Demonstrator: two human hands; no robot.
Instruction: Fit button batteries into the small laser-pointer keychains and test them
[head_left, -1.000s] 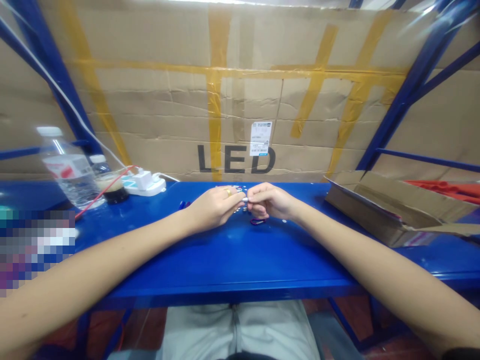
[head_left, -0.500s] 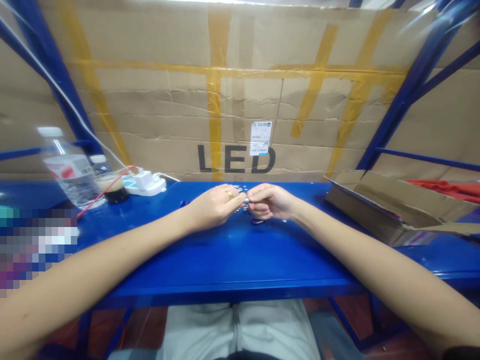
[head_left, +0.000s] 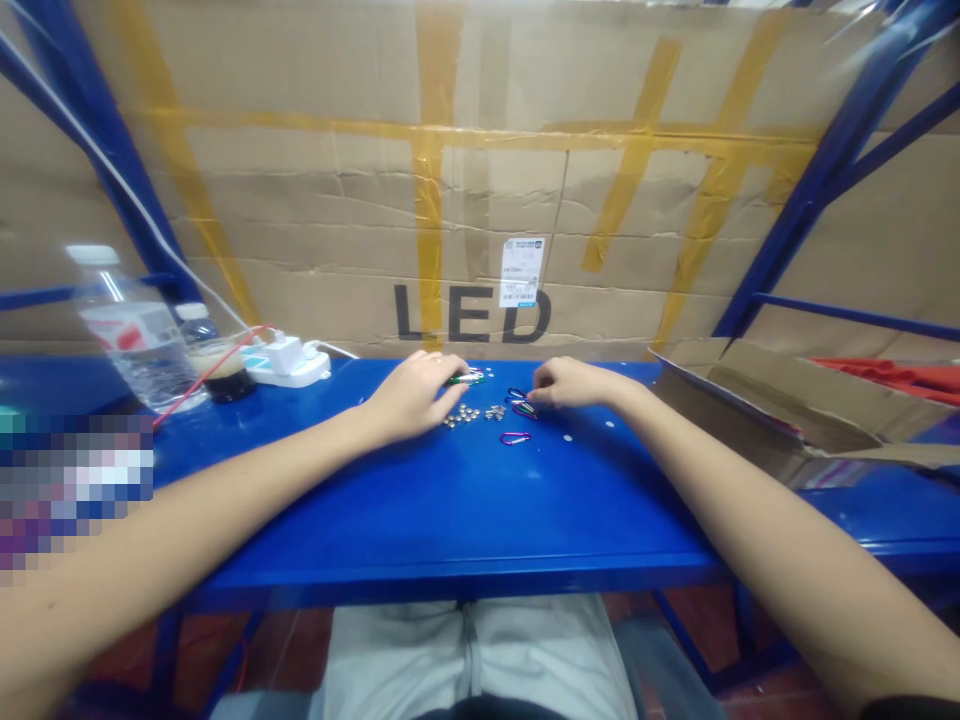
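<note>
My left hand (head_left: 416, 393) rests over the table with its thumb and fingers apart. A green carabiner (head_left: 471, 379) lies at its fingertips, partly hidden by them. Below it, several small silver metal pieces (head_left: 463, 414) are scattered, and another small cluster of metal pieces (head_left: 495, 412) lies to their right. My right hand (head_left: 568, 384) has its fingers curled down beside a few dark and coloured carabiners (head_left: 523, 406); whatever is between the fingertips is hidden. A purple carabiner (head_left: 515, 438) lies by itself, nearer to me.
On the left stand a water bottle (head_left: 139, 345), a bottle of dark liquid (head_left: 225, 378) and a white power strip (head_left: 296, 372) with cables. An open cardboard box (head_left: 787, 440) sits at the right. A large taped carton (head_left: 322, 230) rises behind the blue table (head_left: 465, 510).
My hands have moved apart from a small silver piece held between them. The left went to the green carabiner, the right to the carabiner group. The metal pieces are now uncovered.
</note>
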